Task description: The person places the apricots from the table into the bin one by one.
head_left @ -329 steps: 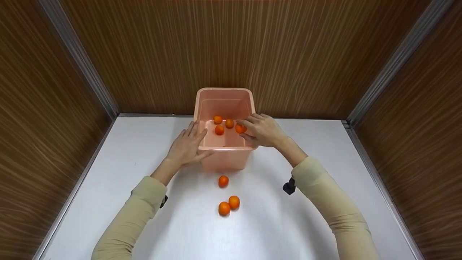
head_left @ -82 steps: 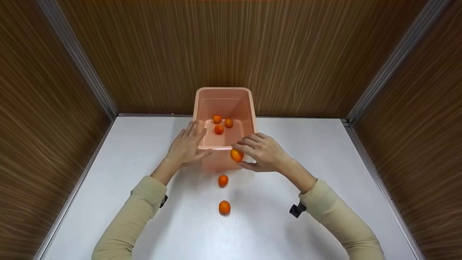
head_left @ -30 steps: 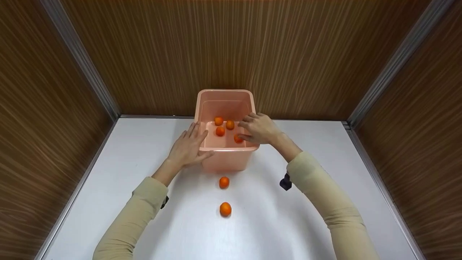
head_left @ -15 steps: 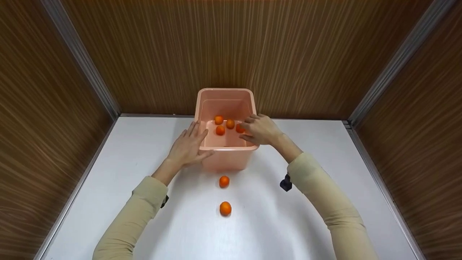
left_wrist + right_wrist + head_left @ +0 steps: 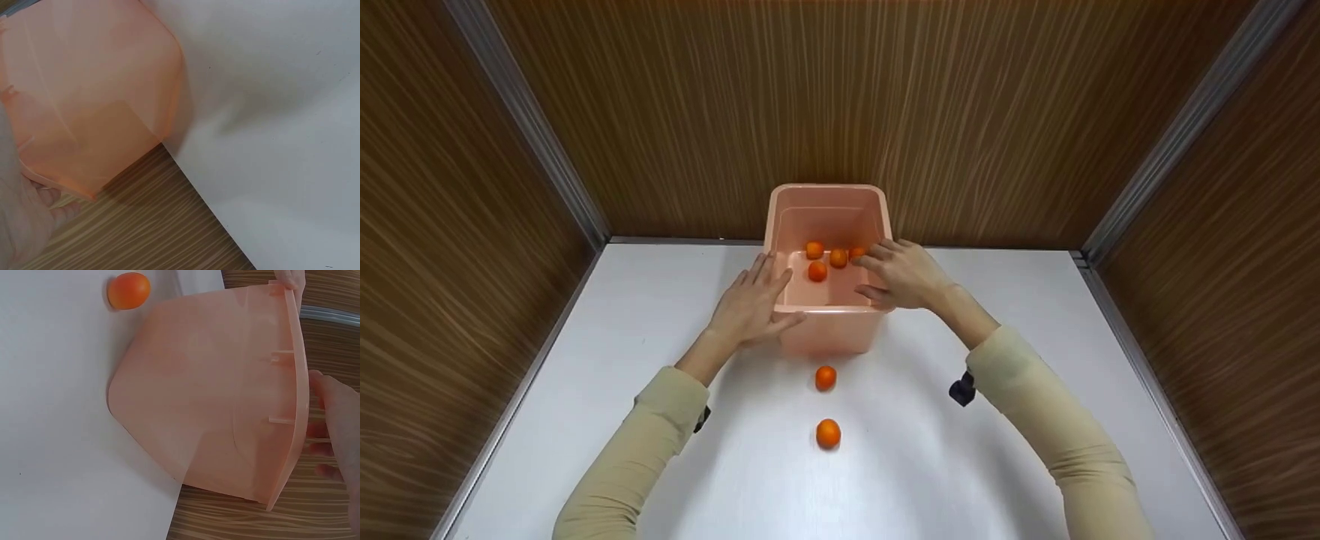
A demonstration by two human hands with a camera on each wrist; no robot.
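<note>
Pink and made of thin plastic, the square tub (image 5: 826, 225) is sitting at the back of the white worktop (image 5: 585, 375), close to the brown wooden wall (image 5: 840, 97). We are resting our left hand (image 5: 750, 304) flat against the tub's left side, fingers straight, holding nothing. We are reaching our right hand (image 5: 904, 274) over the tub's right rim, fingers loosely spread and holding nothing.

Four small round oranges are lying inside the tub. One of them (image 5: 856, 253) is right at our right fingertips (image 5: 868, 262), and we cannot tell if we are touching it. The other three (image 5: 817, 271) are sitting close together near the middle. Two more round oranges are waiting on the worktop in front of the tub, one near it (image 5: 826, 377) and one closer to us (image 5: 828, 433).

We are thinking about what could go wrong. The tub looks light, so if our right hand is pushing down on the rim, the tub could be tipping or sliding. Our left hand is helping to stop that. The two oranges outside are round, so a bump from a sleeve (image 5: 1035, 405) could be sending them rolling away.
</note>
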